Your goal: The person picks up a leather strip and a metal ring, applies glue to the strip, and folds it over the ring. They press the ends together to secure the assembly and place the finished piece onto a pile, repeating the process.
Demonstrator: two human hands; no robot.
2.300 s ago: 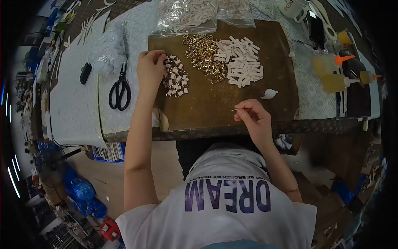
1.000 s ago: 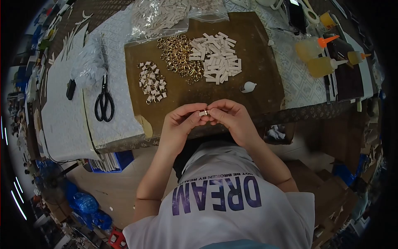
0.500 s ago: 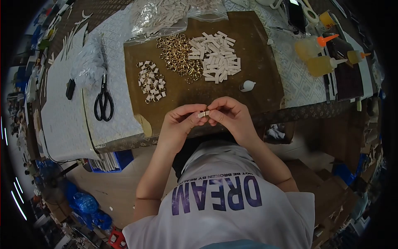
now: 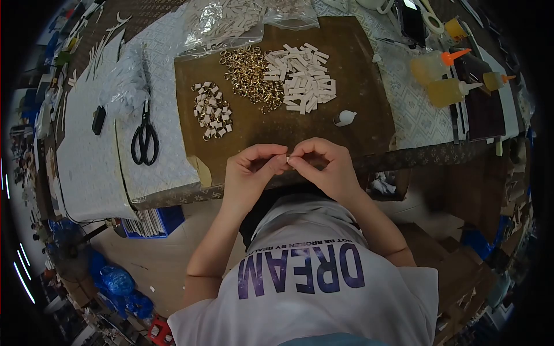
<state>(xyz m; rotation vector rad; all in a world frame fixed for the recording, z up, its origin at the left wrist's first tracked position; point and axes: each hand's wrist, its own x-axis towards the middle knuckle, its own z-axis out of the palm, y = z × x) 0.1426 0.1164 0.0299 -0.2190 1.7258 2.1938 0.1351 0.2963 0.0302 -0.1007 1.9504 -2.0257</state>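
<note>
Close to the table's front edge, my left hand (image 4: 249, 173) and my right hand (image 4: 328, 168) meet with fingertips pinched together. Between them is a small white strip (image 4: 288, 158), mostly covered by the fingers; its gold ring is hidden. Beyond the hands lies a pile of loose white strips (image 4: 303, 78). Left of that pile is a heap of gold metal rings (image 4: 251, 75). Farther left, several gold rings with white strips folded through them (image 4: 212, 109) form a smaller pile. A little white bottle (image 4: 345, 118) lies on its side to the right.
The piles rest on a brown mat (image 4: 358, 75). Black-handled scissors (image 4: 144, 138) and a plastic bag (image 4: 127, 81) are at left. At right stand glue bottles (image 4: 444, 92), one with an orange tip, beside a phone (image 4: 412, 23). A large clear bag (image 4: 222, 23) sits at the back.
The fingertips have closed in around the small piece, covering the white tab and gold ring that showed before. Both hands stay in nearly the same place.
</note>
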